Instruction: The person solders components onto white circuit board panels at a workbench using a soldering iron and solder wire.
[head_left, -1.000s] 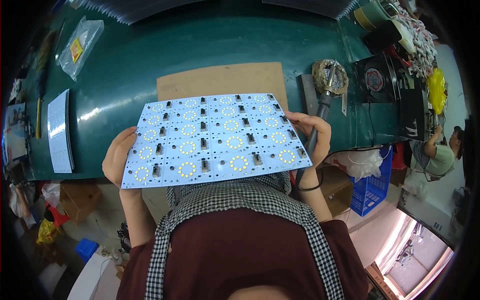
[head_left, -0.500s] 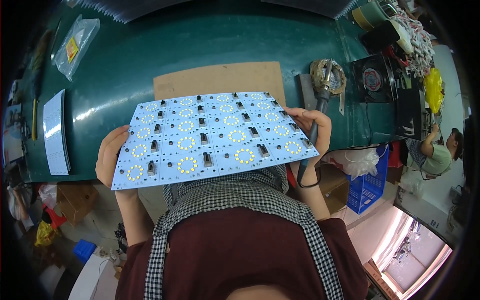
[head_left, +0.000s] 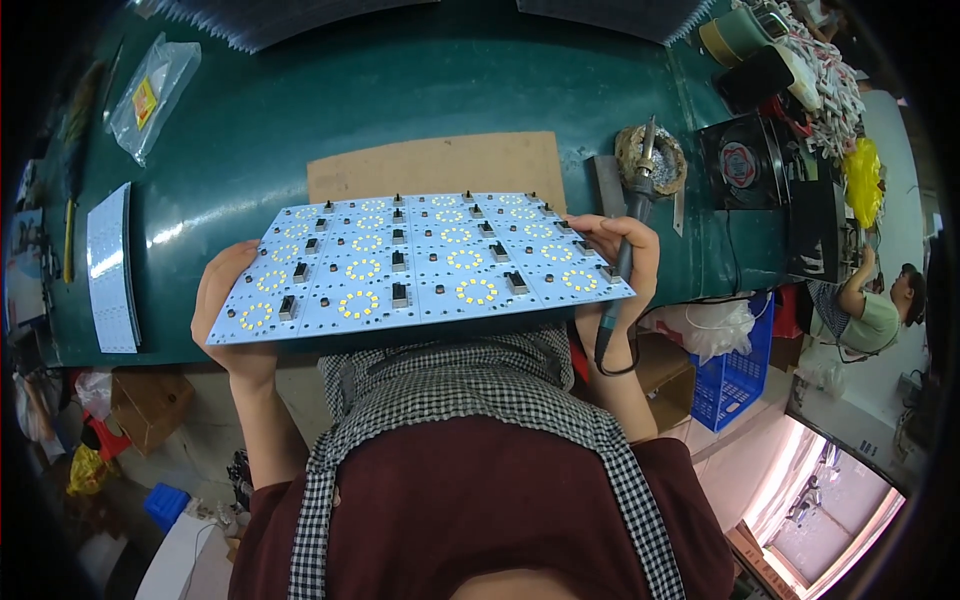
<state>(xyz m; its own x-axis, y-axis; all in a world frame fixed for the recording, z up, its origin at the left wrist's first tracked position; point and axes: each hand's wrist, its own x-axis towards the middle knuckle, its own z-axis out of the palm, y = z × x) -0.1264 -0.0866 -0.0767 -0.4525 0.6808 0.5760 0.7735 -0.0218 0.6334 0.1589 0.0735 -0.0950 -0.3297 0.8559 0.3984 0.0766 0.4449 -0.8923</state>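
A white LED circuit board panel (head_left: 420, 262) is held up in front of me, tilted. Rings of yellow LEDs and upright black-and-metal switch-like parts cover its top. My left hand (head_left: 228, 290) is closed on its left edge, partly hidden beneath it. At the right edge, my right hand (head_left: 640, 262) grips the panel, some fingers hidden below. A soldering iron (head_left: 640, 208) lies across that hand, its handle tucked against the fingers. Its metal tip points away over a round bowl (head_left: 668, 180) with a silvery inside. The iron's cable loops beside my right wrist.
Brown cardboard (head_left: 440, 160) lies on the green table (head_left: 420, 90) behind the panel. Similar white boards (head_left: 110, 270) are stacked at left, near a clear plastic bag (head_left: 150, 100). A dark bar (head_left: 606, 185) and black fan-like box (head_left: 745, 160) stand right. Another person (head_left: 880, 310) sits far right.
The panel has tipped flatter to my view, its near edge shifting away from my body. Both hands keep hold of it; the soldering iron stays at the right hand.
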